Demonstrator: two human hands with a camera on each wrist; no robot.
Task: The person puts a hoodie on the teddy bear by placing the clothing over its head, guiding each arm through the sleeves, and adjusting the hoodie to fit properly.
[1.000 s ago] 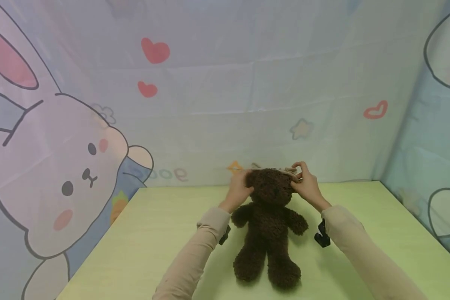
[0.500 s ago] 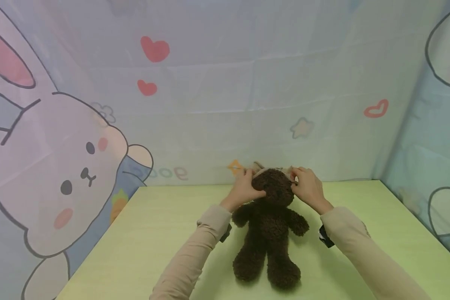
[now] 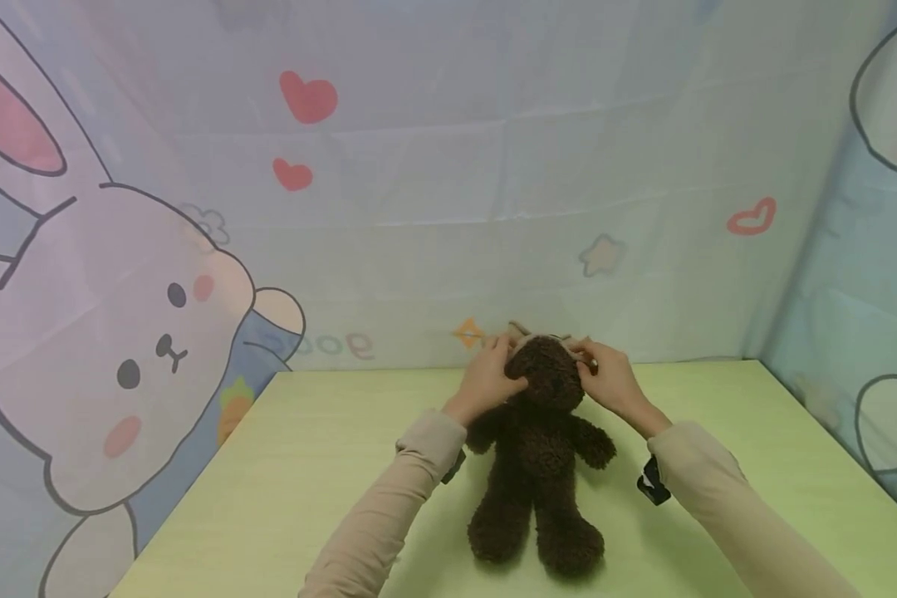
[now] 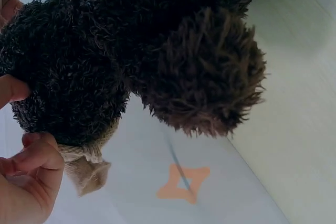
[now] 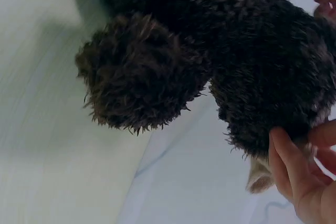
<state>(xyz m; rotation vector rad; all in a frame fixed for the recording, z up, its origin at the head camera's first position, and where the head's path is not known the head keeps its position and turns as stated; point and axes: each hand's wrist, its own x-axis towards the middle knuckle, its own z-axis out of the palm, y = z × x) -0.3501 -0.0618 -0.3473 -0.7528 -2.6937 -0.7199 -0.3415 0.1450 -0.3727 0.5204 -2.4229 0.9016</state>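
A dark brown plush teddy bear (image 3: 547, 453) stands upright on the table, facing away from the backdrop. A beige cloth hat (image 4: 86, 174) sits over the top and back of its head, mostly hidden behind it in the head view. My left hand (image 3: 486, 375) is at one side of the head, with curled fingers pinching the hat's edge and the thumb pressed against the fur. On the other side, my right hand (image 3: 613, 380) pinches the hat's rim, its fingertips touching the head in the right wrist view.
The light green table (image 3: 329, 465) extends around the bear. Right behind it hangs a pale printed cloth backdrop (image 3: 419, 274) with hearts and a large rabbit (image 3: 149, 349). A similar cloth (image 3: 860, 316) hangs on the right.
Both hands have shifted slightly around the head, the right one lowering its raised fingers onto the hat's edge. The head has turned and tipped a little to the right; the bear's feet stay nearly in place.
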